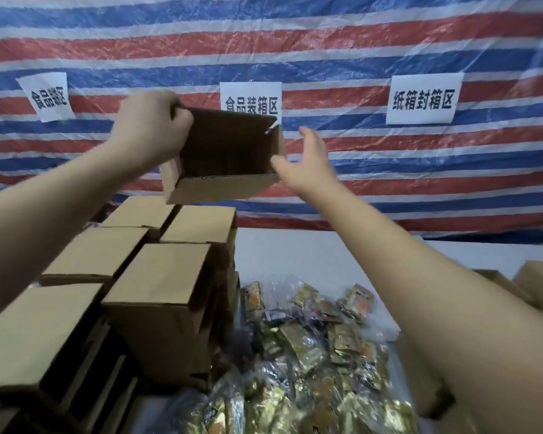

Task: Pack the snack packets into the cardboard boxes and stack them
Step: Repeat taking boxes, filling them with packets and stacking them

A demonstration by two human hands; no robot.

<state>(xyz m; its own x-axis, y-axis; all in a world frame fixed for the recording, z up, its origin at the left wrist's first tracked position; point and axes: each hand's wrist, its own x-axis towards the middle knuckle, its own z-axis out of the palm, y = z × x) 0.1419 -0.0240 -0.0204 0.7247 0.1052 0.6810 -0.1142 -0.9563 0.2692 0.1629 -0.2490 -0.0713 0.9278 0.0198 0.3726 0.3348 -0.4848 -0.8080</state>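
Note:
An open, empty cardboard box is held up in the air, its opening tilted toward me. My left hand grips its upper left rim with curled fingers. My right hand is spread open at the box's right side, the thumb close to its lower right corner; I cannot tell whether it touches. Below the held box, several cardboard boxes stand stacked on the left. A heap of gold and orange snack packets in clear plastic lies at the lower middle.
A white table carries the stacks and packets. More cardboard shows at the right edge. A red, white and blue striped tarp with three paper signs hangs behind the table.

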